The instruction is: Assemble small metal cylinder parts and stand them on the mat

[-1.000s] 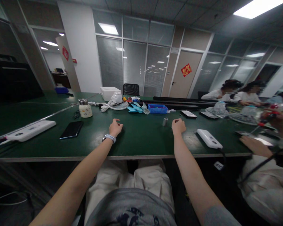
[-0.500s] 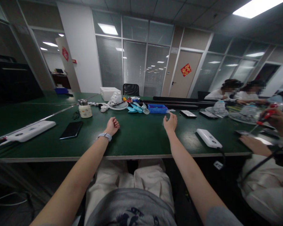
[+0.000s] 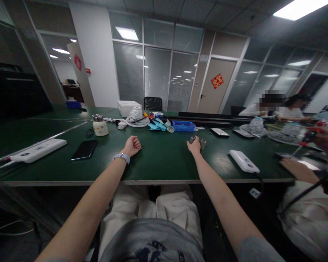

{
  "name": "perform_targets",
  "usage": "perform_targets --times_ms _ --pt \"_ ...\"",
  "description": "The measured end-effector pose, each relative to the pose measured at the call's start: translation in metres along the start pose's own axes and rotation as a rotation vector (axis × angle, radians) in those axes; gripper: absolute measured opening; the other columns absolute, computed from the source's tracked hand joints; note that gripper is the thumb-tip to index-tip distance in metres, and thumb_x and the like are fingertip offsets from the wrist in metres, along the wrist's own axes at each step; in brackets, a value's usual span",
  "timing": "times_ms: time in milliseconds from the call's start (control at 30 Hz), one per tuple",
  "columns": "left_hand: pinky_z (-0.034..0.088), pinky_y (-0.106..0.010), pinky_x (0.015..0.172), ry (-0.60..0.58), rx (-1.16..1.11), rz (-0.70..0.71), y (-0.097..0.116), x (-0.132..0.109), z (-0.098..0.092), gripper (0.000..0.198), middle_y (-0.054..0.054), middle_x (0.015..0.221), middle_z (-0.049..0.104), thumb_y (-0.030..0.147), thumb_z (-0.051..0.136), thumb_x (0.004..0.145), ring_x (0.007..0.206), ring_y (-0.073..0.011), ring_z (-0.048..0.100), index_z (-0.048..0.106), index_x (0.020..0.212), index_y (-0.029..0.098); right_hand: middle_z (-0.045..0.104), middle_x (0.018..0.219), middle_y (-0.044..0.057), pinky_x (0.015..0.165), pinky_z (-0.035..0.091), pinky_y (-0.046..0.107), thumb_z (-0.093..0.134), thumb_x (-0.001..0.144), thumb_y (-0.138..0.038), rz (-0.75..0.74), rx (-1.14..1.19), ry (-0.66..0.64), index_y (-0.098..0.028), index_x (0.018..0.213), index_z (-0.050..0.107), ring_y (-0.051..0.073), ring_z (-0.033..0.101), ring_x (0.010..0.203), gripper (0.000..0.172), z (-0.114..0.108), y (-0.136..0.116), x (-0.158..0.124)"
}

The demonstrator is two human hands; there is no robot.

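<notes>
My left hand [image 3: 132, 145] rests on the green table as a loose fist, a watch on its wrist. Nothing sticks out between its fingers. Farther right, my right hand [image 3: 194, 146] has thumb and fingers around a small grey metallic cylinder [image 3: 192, 139], whose top shows between them. A second grey cylinder [image 3: 203, 144] stands upright just right of that hand, close to the fingers. What the cylinders are is too small to tell.
A blue bin [image 3: 183, 126], light-blue fan blades [image 3: 160, 125] and a white fan grille [image 3: 137, 122] lie behind my hands. Left are a phone [image 3: 84, 150], a bottle [image 3: 100, 127] and a white power strip [image 3: 41, 150]. A white device [image 3: 244, 161] and a co-worker's hand [image 3: 299, 169] are right.
My right hand's spread fingers have closed around one grey cylinder, and the hand sits slightly left and lower. Two cylinders now show clearly there. My left hand stays a fist.
</notes>
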State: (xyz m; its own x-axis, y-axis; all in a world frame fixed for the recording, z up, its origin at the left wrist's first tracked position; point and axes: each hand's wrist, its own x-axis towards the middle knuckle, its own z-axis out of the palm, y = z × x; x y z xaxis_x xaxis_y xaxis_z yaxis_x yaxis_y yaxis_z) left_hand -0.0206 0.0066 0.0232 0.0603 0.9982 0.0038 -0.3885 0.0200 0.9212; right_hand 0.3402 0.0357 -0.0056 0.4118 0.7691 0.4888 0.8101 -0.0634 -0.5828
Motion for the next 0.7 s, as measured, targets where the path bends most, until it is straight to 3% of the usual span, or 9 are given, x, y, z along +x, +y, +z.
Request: perform_targets --times_ms 167,333,433,533,700 --pt "0.024 -0.024 0.038 -0.008 -0.038 -0.023 0.000 0.000 0.000 0.037 0.005 0.041 0.016 0.027 0.040 0.078 0.036 -0.0094 0.019 0.016 0.051 0.023 0.065 0.112 0.014 0.090 0.043 0.031 0.062 0.081 -0.032 0.096 0.066 -0.053 -0.014 0.122 0.051 0.023 0.062 0.102 0.046 -0.001 0.009 0.004" --pt "0.025 -0.024 0.038 -0.003 -0.081 -0.038 0.000 0.001 -0.001 0.036 0.005 0.041 0.017 0.026 0.042 0.078 0.036 -0.0097 0.020 0.018 0.051 0.024 0.068 0.106 0.013 0.088 0.045 0.033 0.064 0.081 -0.040 0.036 0.103 -0.016 -0.015 0.115 0.058 0.023 0.064 0.098 0.043 -0.003 0.001 0.001" --pt "0.026 -0.023 0.038 0.015 -0.035 -0.026 -0.001 0.002 0.002 0.036 0.005 0.042 0.019 0.028 0.041 0.080 0.036 -0.0093 0.022 0.020 0.051 0.024 0.070 0.101 0.009 0.083 0.048 0.032 0.065 0.079 -0.046 -0.080 0.202 -0.063 -0.018 0.115 0.059 0.021 0.066 0.091 0.046 0.006 -0.024 -0.011" --pt "0.028 -0.022 0.039 0.072 0.075 0.034 -0.005 0.003 0.006 0.036 0.006 0.042 0.024 0.031 0.045 0.081 0.037 -0.0083 0.027 0.026 0.052 0.023 0.071 0.098 0.007 0.079 0.051 0.030 0.069 0.076 -0.046 -0.227 0.359 -0.206 -0.020 0.113 0.060 0.018 0.067 0.086 0.046 0.026 -0.063 -0.034" --pt "0.037 -0.020 0.048 0.136 0.250 0.189 -0.020 0.003 0.015 0.024 0.003 0.056 0.052 0.040 0.063 0.075 0.050 -0.0082 0.048 0.055 0.068 0.018 0.071 0.094 0.003 0.075 0.052 0.029 0.073 0.073 -0.043 -0.419 0.495 -0.397 -0.023 0.107 0.061 0.017 0.067 0.083 0.041 0.056 -0.120 -0.076"
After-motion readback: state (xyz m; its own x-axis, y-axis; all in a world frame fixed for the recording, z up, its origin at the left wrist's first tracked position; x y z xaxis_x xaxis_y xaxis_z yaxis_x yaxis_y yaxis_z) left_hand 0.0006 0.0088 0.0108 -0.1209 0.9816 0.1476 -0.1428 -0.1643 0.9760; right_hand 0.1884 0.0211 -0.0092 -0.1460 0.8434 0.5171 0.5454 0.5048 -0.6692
